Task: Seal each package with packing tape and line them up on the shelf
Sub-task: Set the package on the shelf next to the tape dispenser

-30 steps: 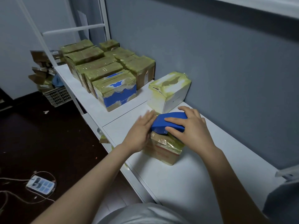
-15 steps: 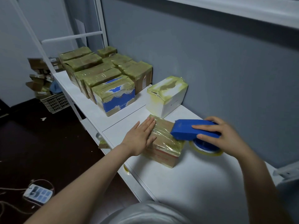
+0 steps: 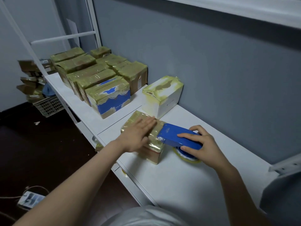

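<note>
Nearest, at six o'clock, the person's pale grey clothing is cut off by the lower edge. At eight o'clock on the dark floor lies a power strip point(image 3: 31, 199), too blurred to make out its sockets.

On the white shelf point(image 3: 187, 185), near the middle, sits the package point(image 3: 152, 154), a small brown carton under glossy yellow-green tape that wrinkles over its top and near corner. The left hand point(image 3: 138, 136) lies flat on its top, fingers straight and together, and covers much of the lid. At three o'clock from the package, the right hand point(image 3: 200, 144) grips a blue tape dispenser point(image 3: 175, 136), fingers curled over its back and thumb beneath. The dispenser's front edge touches the right end of the package top. The tape roll point(image 3: 185, 158) is mostly hidden beneath dispenser and hand; only a yellowish rim shows. A faint mark on the dispenser is too small to read.

Just beyond, at twelve o'clock, a white box point(image 3: 164, 97) stands against the grey wall, its top smeared with tape and a tiny, illegible mark on its side. At eleven o'clock a blue-and-white box point(image 3: 112, 98) fronts a block of taped packages point(image 3: 91, 74) set close together; its print is unreadable. Farther, at nine o'clock, a floor crate point(image 3: 48, 106) holds cartons partly hidden by the shelf frame.
</note>
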